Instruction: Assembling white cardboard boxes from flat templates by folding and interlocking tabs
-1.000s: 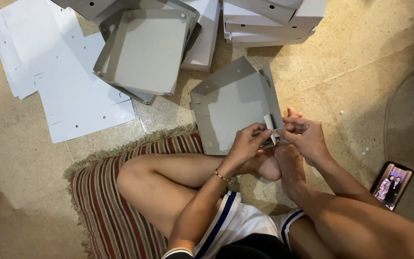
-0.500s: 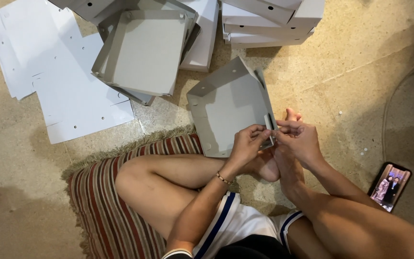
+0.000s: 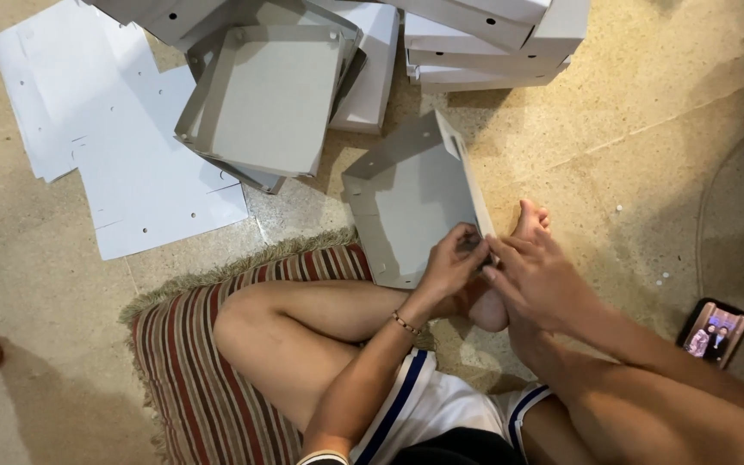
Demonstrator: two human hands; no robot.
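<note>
1. Head view: left hand and right hand meet at the near right corner of a half-folded grey cardboard box; fingertips of both pinch its upturned right wall.
2. Box lies on the tan floor, just beyond the crossed legs, touching the far edge of a striped cushion.
3. Left wrist carries a thin bracelet.
4. Far left of the box: finished grey trays nested in a stack; flat white punched sheets beyond them.
5. Far right: piled white boxes.
6. Near right: phone, screen lit, well apart from the hands.
</note>
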